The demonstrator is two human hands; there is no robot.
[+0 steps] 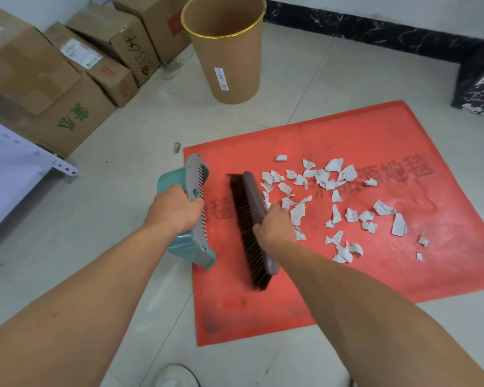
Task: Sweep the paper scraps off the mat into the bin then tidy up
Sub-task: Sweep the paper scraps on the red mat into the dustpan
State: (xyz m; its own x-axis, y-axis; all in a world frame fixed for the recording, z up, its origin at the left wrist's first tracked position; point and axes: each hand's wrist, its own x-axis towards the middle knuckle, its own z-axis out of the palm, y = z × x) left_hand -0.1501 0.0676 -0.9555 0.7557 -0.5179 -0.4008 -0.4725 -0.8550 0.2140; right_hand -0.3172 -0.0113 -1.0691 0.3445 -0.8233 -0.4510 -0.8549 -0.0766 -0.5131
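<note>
A red mat [333, 275] lies on the tiled floor with several white paper scraps [336, 196] scattered over its middle and right. My left hand [176, 208] grips a teal and grey dustpan [192, 247] that stands on edge at the mat's left border. My right hand [274, 224] holds a brown brush [252, 202] with dark bristles facing the dustpan, just left of the scraps. A tall brown cardboard bin [229, 65] with a gold rim stands upright beyond the mat.
Stacked cardboard boxes [67, 79] fill the far left. A white metal rack corner [25, 155] juts in at left. A dark patterned box [478, 85] sits at the far right. One loose scrap [176, 147] lies on the floor off the mat's corner. My shoe [176, 375] shows at the bottom.
</note>
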